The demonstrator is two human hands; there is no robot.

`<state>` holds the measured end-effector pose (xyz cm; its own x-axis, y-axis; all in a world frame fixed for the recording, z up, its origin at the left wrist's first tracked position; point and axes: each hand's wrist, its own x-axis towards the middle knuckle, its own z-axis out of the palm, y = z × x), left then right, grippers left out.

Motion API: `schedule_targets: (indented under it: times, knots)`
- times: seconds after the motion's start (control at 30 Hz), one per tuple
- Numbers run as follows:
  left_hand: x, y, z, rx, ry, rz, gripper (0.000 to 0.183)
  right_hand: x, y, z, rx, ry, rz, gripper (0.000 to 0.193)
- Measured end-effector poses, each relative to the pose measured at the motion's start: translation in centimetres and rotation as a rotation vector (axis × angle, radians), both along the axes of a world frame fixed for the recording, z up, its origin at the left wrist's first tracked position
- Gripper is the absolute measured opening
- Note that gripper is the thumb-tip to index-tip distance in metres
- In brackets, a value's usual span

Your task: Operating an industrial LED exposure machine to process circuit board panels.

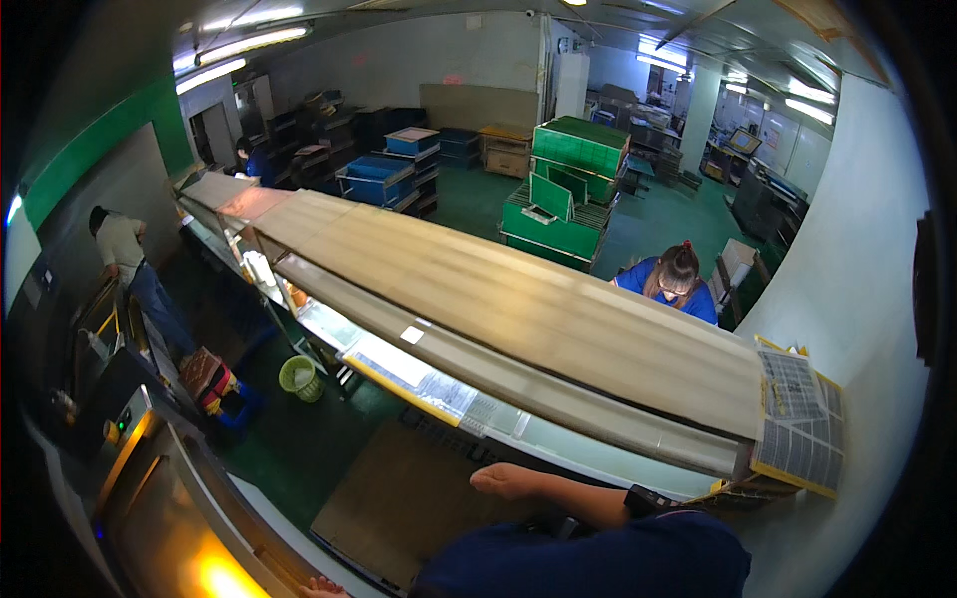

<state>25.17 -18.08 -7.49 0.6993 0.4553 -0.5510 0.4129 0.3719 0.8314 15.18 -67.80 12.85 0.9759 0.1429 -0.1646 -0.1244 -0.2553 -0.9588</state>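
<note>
Green basket (300,377) on floor, contents unclear

The person wears a dark blue top with a sleeve (638,558) that ends before the wrist. On the right forearm sits 1 black band (641,498). The right hand (503,481) is bare.

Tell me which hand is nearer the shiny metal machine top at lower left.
Left. The left hand is beside the machine top, at its right edge; the right hand is farther right, past the brown board.
</note>
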Motion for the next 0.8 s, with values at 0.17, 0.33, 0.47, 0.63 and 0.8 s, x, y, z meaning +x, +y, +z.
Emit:
schedule_targets:
  times: [0.17,0.33,0.47,0.63,0.8]
  knots:
    - [-5.6,-12.4,-1.1,0.120,0.014,-0.473,0.035,-3.2,-3.8,1.3,-0.007,0.001,-0.009,0.035]
    - [-6.3,-21.6,-3.0,0.191,-0.054,-1.113,0.031,-6.6,-6.6,-1.2,0.034,-0.038,-0.096,0.035]
    - [-0.8,-23.1,-2.3,0.127,0.118,-1.100,0.036,-9.3,-7.6,-1.7,-0.027,0.007,-0.207,0.036]
    - [2.9,-22.7,-2.1,0.003,0.187,-0.788,0.043,-10.5,-7.6,-1.3,-0.021,0.009,-0.223,0.037]
    - [0.6,-21.6,-4.1,0.066,0.217,-1.055,0.043,-9.4,-6.2,-3.0,0.072,0.023,-0.264,0.034]
